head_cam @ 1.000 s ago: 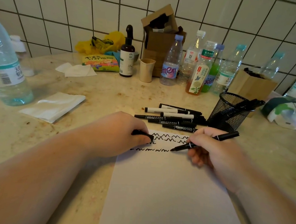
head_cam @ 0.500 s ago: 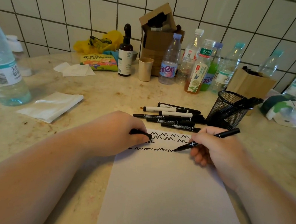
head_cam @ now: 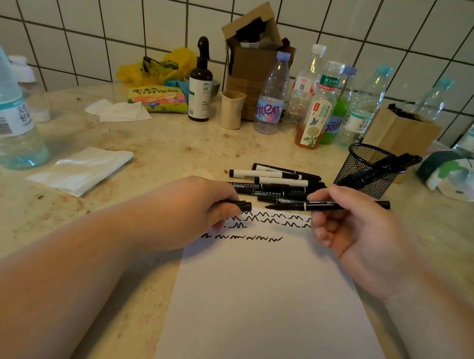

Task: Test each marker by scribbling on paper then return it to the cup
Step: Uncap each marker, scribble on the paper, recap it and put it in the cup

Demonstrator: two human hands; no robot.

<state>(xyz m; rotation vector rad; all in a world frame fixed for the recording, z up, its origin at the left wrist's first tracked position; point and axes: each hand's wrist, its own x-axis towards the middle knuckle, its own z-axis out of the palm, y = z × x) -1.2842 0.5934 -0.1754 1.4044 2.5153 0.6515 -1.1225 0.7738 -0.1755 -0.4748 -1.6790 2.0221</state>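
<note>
The marker (head_cam: 326,205) is a slim black pen with small white print on its barrel. It lies nearly level above the top edge of the paper (head_cam: 271,308), tip pointing left and clear of the sheet. The right hand (head_cam: 358,230) pinches it mid-barrel between thumb and fingers, the tail end jutting past the knuckles to the right. The left hand (head_cam: 199,213) is curled round the cap (head_cam: 242,205), a short black piece whose open end points toward the tip, a small gap between them.

Judged light and rigid: a smooth plastic barrel, somewhat slippery, not fragile apart from the felt tip, which would smear any surface or finger it brushes. The mid-barrel hold looks sound; for recapping, a hold nearer the tip would steady the alignment, and the cap is best pinched by its closed end.

Three full rows of black zigzag and one short stub mark the top of the sheet; the ink reads dark and even. The test stroke for this marker appears complete, with capping in hand.

The pile (head_cam: 277,182) of other markers, some white-barrelled, lies just beyond the paper. The mesh cup (head_cam: 368,171) stands right of the pile and already holds at least one marker
</note>
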